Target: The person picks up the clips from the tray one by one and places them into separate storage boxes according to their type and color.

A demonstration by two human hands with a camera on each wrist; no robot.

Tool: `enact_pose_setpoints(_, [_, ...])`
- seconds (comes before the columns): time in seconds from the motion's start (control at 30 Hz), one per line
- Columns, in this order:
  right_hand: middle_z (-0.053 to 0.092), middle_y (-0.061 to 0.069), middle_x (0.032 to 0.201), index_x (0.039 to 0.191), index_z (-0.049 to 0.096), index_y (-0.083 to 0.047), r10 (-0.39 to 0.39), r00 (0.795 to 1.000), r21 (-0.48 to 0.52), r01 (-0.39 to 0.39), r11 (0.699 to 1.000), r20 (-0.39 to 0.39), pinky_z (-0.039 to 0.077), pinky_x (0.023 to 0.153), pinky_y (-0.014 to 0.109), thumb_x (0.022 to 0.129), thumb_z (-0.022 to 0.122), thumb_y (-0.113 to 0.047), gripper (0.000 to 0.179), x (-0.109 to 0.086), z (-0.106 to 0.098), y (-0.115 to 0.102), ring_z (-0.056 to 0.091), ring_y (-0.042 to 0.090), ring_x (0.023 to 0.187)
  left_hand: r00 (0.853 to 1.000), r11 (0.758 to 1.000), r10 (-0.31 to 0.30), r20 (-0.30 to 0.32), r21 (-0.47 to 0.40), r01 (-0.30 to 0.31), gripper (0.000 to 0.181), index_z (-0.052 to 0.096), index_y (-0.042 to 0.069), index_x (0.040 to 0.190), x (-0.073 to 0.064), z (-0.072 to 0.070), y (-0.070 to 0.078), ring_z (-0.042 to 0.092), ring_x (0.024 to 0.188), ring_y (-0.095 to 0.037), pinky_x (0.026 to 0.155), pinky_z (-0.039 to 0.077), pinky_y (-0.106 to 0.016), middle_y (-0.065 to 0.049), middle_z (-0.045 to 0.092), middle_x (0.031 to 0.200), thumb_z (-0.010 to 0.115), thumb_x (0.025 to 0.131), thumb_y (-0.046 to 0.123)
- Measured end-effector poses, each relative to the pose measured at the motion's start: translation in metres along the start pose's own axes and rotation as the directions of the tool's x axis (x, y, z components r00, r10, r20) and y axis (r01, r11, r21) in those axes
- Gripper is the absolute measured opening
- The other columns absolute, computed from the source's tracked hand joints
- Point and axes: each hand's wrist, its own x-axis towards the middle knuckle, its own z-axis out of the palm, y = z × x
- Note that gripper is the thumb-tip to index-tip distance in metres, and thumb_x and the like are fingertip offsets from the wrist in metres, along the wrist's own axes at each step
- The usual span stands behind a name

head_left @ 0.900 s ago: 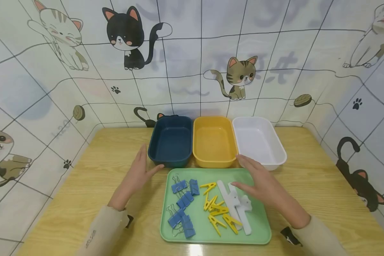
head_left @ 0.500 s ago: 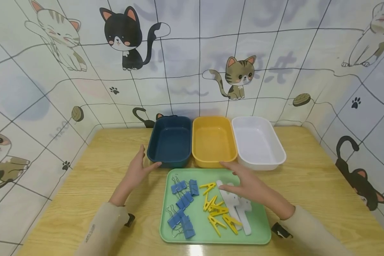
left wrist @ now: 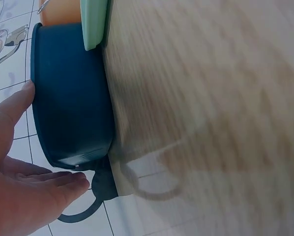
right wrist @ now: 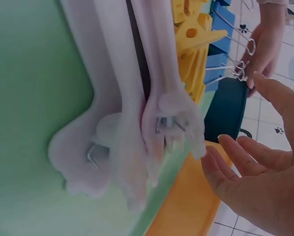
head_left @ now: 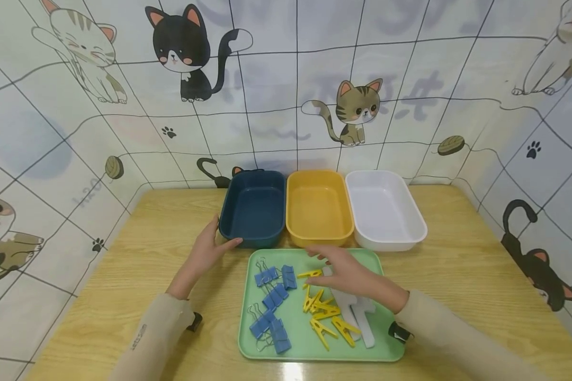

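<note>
My left hand [head_left: 206, 254] is at the near left corner of a navy blue bin [head_left: 253, 209]. In the left wrist view its thumb tip meets the bin's rim and the straight fingers lie along the side. Over a green tray [head_left: 297, 344] hovers my right hand [head_left: 345, 271], fingers spread and loosely bent, holding nothing. Below it on the tray are several yellow clothespins [head_left: 344, 332] and long white plastic clips [head_left: 363, 324], partly hidden by the hand. The right wrist view shows metal springs in the white clips [right wrist: 120, 142]. Several blue binder clips [head_left: 279, 337] lie on the tray's left side.
A yellow bin [head_left: 318, 211] and a white bin [head_left: 386, 211] stand beside the navy one in a row behind the tray. Everything rests on a wooden table [head_left: 462, 254]. Behind it rises a wall covering [head_left: 276, 84] printed with cats.
My right hand has moved left and slightly nearer, from the white bin's front edge to above the clothespins and white clips. My left hand has stayed at the navy bin's corner.
</note>
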Motion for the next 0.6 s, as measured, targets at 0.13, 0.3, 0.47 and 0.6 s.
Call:
enact_pose_setpoints(0.13, [0.065,0.024,0.138,0.146,0.054,0.007,-0.003,1.000,-0.033,0.003,0.999,0.006,0.057,0.101,0.055,0.094,0.082,-0.030,0.069,0.007,0.006,0.001,0.064,0.043,0.123,1.000,0.999,-0.004,0.015,0.033,0.004,0.102,0.006,-0.012,0.164,0.001,-0.002,0.002,0.014,0.160,-0.048,0.129,0.019,-0.062,-0.032,0.012,0.172,0.073,0.102,0.035])
enact_pose_setpoints(0.3, [0.067,0.023,0.136,0.143,0.057,0.007,-0.029,1.000,-0.058,0.029,0.998,0.010,0.057,0.101,0.052,0.093,0.083,-0.027,0.066,0.014,0.013,0.004,0.065,0.041,0.120,1.000,0.998,0.026,0.011,0.060,-0.027,0.101,0.011,-0.011,0.164,0.004,-0.002,0.003,0.018,0.159,-0.048,0.128,0.023,-0.062,-0.031,0.017,0.171,0.074,0.101,0.034])
enact_pose_setpoints(0.47, [0.066,0.023,0.136,0.142,0.058,0.008,-0.033,0.999,-0.041,0.034,0.999,0.034,0.057,0.101,0.051,0.093,0.084,-0.026,0.065,0.020,0.017,0.004,0.064,0.040,0.121,0.996,0.995,0.087,0.002,0.054,-0.087,0.095,0.018,-0.004,0.166,0.006,-0.001,0.002,0.024,0.158,-0.046,0.127,0.026,-0.063,-0.027,0.026,0.170,0.076,0.100,0.033])
enact_pose_setpoints(0.6, [0.068,0.019,0.134,0.140,0.061,0.005,-0.004,1.000,-0.064,0.006,0.998,0.030,0.057,0.100,0.050,0.091,0.086,-0.028,0.064,0.023,0.019,0.004,0.065,0.037,0.121,0.995,0.993,0.103,0.003,0.051,-0.103,0.094,0.020,-0.003,0.166,0.006,0.001,0.003,0.025,0.158,-0.046,0.126,0.026,-0.064,-0.027,0.028,0.170,0.076,0.100,0.033])
